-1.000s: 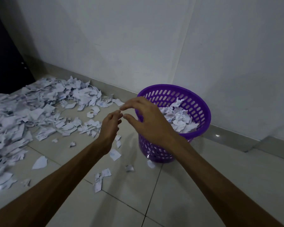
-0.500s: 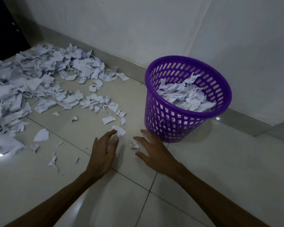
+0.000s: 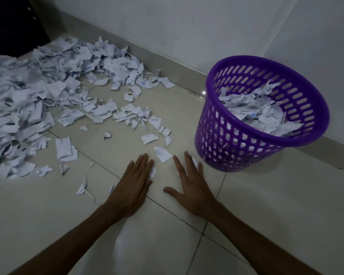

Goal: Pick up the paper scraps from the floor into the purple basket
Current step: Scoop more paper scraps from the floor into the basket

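The purple basket stands on the floor at the right, partly filled with white paper scraps. A big pile of torn paper scraps covers the floor at the left and back. My left hand lies flat on the tiles, fingers straight, with a small scrap at its fingers' right edge. My right hand is also flat with fingers spread, close to the basket's foot, partly covering a small scrap. One loose scrap lies just beyond both hands' fingertips.
White walls meet in a corner behind the basket, with a grey skirting along the floor. A dark doorway or furniture is at the top left. Thin strips of paper lie left of my left hand. Bare tiles stretch to the right.
Both hands came down from above the basket to the floor and now lie flat with straight fingers. My view has tilted down and nearer the floor.
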